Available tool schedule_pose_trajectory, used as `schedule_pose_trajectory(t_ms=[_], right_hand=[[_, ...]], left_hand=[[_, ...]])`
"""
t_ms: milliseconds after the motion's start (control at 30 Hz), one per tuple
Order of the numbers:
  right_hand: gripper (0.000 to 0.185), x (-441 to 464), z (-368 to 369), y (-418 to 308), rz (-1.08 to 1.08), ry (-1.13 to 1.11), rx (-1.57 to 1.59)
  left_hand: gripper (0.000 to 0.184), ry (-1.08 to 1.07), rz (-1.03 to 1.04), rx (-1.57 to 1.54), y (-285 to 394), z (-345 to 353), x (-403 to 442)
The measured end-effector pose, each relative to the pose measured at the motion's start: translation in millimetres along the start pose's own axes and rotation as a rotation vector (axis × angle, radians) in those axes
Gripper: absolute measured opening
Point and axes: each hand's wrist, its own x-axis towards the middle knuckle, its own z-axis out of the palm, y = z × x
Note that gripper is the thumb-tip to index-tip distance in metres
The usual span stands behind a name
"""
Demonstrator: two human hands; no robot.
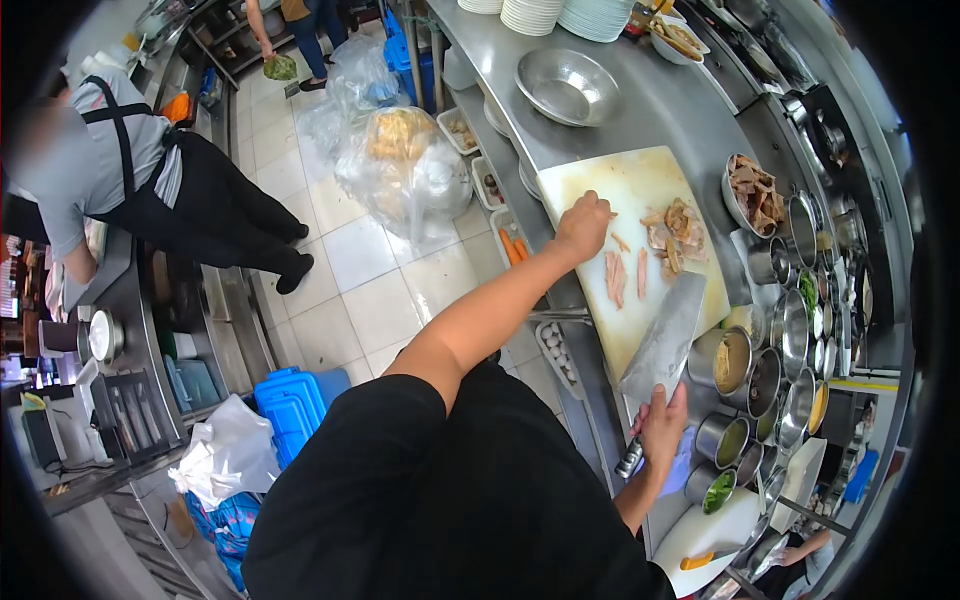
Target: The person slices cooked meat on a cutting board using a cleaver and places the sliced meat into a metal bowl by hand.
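Observation:
My right hand [661, 428] grips a wide cleaver [668, 335] by its handle, the blade lying flat over the near right part of a white cutting board [578, 182]. My left hand [586, 228] is over the board's left side with its fingers curled closed; what is in them, if anything, is hidden. Beside it are pinkish sliced meat strips [615, 278] and a thin strip [641, 272]. A pile of browned meat pieces [674, 228] sits further right, above the cleaver's tip.
Beyond the board stands a metal bowl [568, 88]; a bowl of sliced meat [755, 195] is to the right. Several metal pots [719, 358] line the right side. A knife with an orange handle [697, 561] lies nearby. A person [150, 170] works at the left counter.

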Motion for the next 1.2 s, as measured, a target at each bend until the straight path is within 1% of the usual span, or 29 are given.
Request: schedule_pose_trajectory(t_ms=[100, 167, 367, 400, 500, 533, 600, 633, 667, 700, 733, 800, 867, 933, 967, 1000, 1067, 1100, 1167, 1200], right_hand=[[0.018, -5.4, -4.8, 8.4, -0.013, -0.033, 0.042], [0.018, -6.2, -9.2, 18.7, -0.009, -0.038, 0.024], [0.018, -16.2, -17.7, 25.8, -0.012, -0.048, -0.005], [0.018, -18.6, -19.0, 25.4, -0.003, -0.048, 0.003], [0.018, -18.9, -22.1, 38.4, -0.023, -0.045, 0.035], [0.018, -19.2, -23.8, 40.0, -0.021, -0.001, 0.042], [0.020, -21.1, -22.1, 38.1, 0.006, 0.014, -0.107], [0.020, -23.4, -21.1, 40.8, 0.026, 0.079, -0.092], [0.021, -24.4, -19.4, 43.3, 0.017, 0.073, -0.086], [0.022, -22.8, -19.3, 43.0, 0.002, 0.056, -0.079], [0.022, -22.8, -18.6, 40.6, 0.012, 0.090, -0.061], [0.022, -24.9, -13.8, 37.1, 0.074, 0.021, 0.060], [0.025, -25.4, -5.9, 41.5, 0.117, 0.037, 0.108], [0.022, -18.4, 0.8, 47.0, 0.187, -0.014, 0.335], [0.019, -15.6, 7.4, 52.4, 0.201, -0.005, 0.386], [0.018, -11.7, 11.0, 57.2, 0.233, -0.041, 0.480], [0.019, -8.4, 20.0, 56.3, 0.248, -0.027, 0.538], [0.020, -6.9, 22.8, 54.7, 0.290, -0.020, 0.528], [0.020, -2.5, 26.3, 58.3, 0.278, -0.024, 0.534], [0.021, 1.7, 30.1, 58.2, 0.256, -0.036, 0.537]], left_hand=[[0.014, 0.042, -0.033, -0.031, 3.7, -1.3, -5.9], [0.009, 0.104, -0.069, -0.067, 3.8, 1.0, -10.2], [0.006, 0.138, -0.098, -0.165, 1.8, 0.2, -15.0], [0.006, 0.135, -0.093, -0.166, 1.5, 1.2, -15.5], [0.007, 0.222, -0.085, -0.140, -4.1, 6.6, -14.2], [0.008, 0.243, -0.055, -0.132, -6.9, 10.3, -11.5], [0.009, 0.146, -0.125, -0.189, -10.0, 9.2, -8.1], [0.011, 0.088, -0.154, -0.230, -8.8, 4.1, -6.5], [0.014, 0.032, -0.190, -0.263, -5.2, -2.0, -4.2], [0.017, 0.019, -0.172, -0.297, -2.0, -5.6, -2.9], [0.019, 0.011, -0.159, -0.321, -1.9, -10.0, -3.7], [0.018, -0.050, -0.117, -0.337, -8.5, -5.7, -0.8], [0.018, -0.119, -0.077, -0.347, -8.1, -4.9, 3.0], [0.014, -0.341, 0.022, -0.338, 0.0, -10.7, 4.4], [0.015, -0.384, 0.284, -0.197, 1.2, -16.7, 9.4], [0.015, -0.380, 0.283, -0.213, 2.5, -16.0, 11.0], [0.032, -0.300, 0.386, -0.213, 4.2, -7.9, -0.2], [0.032, -0.309, 0.380, -0.224, 4.6, 0.8, -7.4], [0.056, -0.265, 0.559, -0.017, 8.0, 15.6, -13.3], [0.056, -0.265, 0.566, -0.013, 16.2, 17.0, -17.5]])
